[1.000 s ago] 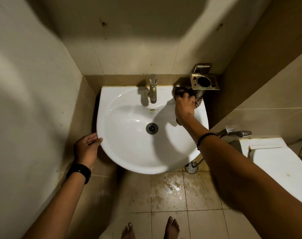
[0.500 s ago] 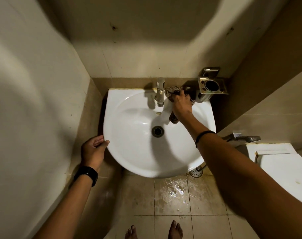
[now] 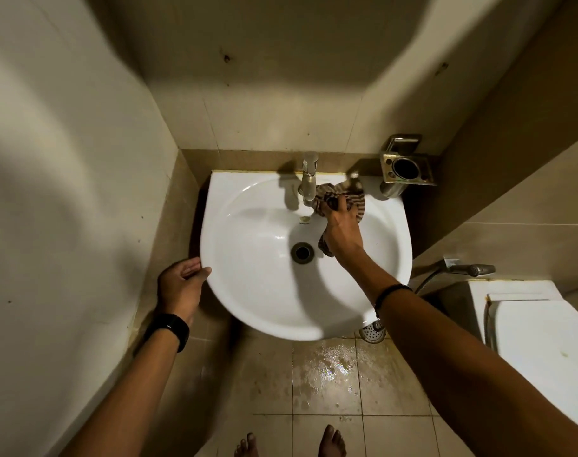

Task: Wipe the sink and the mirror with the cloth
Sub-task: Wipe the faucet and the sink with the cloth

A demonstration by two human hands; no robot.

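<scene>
A white round sink (image 3: 258,291) hangs on the back wall, with a metal tap (image 3: 309,179) at its rear and a drain (image 3: 302,252) in the middle. My right hand (image 3: 342,230) presses a striped brown cloth (image 3: 355,201) against the inside of the basin, just right of the tap. One end of the cloth hangs below my palm near the drain. My left hand (image 3: 182,285) grips the sink's left rim, thumb on top. No mirror is in view.
A metal cup holder (image 3: 406,169) is fixed to the wall right of the tap. A spray hose (image 3: 469,268) and a white toilet (image 3: 538,351) stand at the right. The tiled floor (image 3: 327,367) under the sink is wet. My bare feet show at the bottom edge.
My right hand has slid the cloth from the sink's back right corner leftward and down into the basin beside the tap. My left hand has stayed on the rim.
</scene>
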